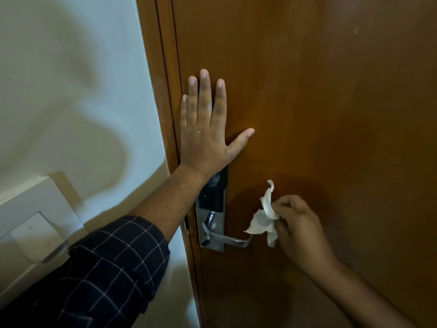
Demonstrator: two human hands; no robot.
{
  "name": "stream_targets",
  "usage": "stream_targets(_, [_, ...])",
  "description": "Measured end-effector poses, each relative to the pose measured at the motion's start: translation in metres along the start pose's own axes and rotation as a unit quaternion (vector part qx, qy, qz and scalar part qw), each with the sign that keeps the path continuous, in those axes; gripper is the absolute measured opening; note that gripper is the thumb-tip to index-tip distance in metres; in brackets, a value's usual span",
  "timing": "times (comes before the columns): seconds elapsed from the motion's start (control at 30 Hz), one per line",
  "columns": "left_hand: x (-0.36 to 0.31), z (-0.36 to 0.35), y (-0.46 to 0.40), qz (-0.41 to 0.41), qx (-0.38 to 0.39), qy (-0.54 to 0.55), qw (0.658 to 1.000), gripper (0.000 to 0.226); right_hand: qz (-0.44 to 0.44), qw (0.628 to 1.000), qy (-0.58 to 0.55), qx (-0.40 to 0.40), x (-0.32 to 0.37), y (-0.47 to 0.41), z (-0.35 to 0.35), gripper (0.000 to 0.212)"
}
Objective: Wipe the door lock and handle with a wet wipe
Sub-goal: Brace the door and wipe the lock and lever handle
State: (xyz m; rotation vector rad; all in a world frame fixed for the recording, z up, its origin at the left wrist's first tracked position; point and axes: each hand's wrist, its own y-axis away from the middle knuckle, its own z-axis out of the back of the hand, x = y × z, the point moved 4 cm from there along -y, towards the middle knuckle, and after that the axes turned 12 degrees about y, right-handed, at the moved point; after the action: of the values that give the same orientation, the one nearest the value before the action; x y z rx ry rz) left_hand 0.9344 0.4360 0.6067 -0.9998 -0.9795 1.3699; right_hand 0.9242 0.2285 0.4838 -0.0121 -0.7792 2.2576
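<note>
The left hand (203, 129) lies flat and spread on the wooden door (307, 91), gripping nothing, probably to brace the panel so it does not swing under pressure. Just below its wrist sits the electronic door lock (212, 197), partly covered by the forearm. The right hand (298, 223) pinches a crumpled wet wipe (264, 221) between thumb and fingers, bunched so a loose edge drapes onto the free end of the lever handle (227, 239), just left of that hand, where wiping seems underway.
</note>
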Motion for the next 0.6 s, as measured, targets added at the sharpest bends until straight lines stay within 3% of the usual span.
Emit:
stream_targets(0.1, [0.000, 0.000, 0.000, -0.001, 0.006, 0.000, 1.000, 0.095, 0.021, 0.996, 0.009, 0.085, 0.026, -0.001, -0.022, 0.018])
stream_targets(0.17, [0.000, 0.001, 0.001, 0.001, 0.010, 0.000, 1.000, 0.095, 0.097, 0.975, 0.117, 0.163, 0.041, 0.006, -0.041, 0.027])
stream_targets(0.37, [-0.001, 0.004, 0.001, -0.001, 0.013, 0.006, 1.000, 0.094, 0.178, 0.929, 0.225, 0.234, 0.024, 0.000, -0.047, 0.030])
stream_targets(0.5, [-0.001, 0.003, 0.001, -0.004, 0.016, 0.012, 1.000, 0.093, 0.133, 0.927, 0.266, 0.227, 0.027, -0.016, -0.038, 0.020])
stream_targets(0.6, [0.000, 0.002, 0.001, -0.006, 0.009, 0.019, 1.000, 0.093, 0.044, 0.956, 0.235, 0.168, 0.016, -0.021, -0.010, 0.016])
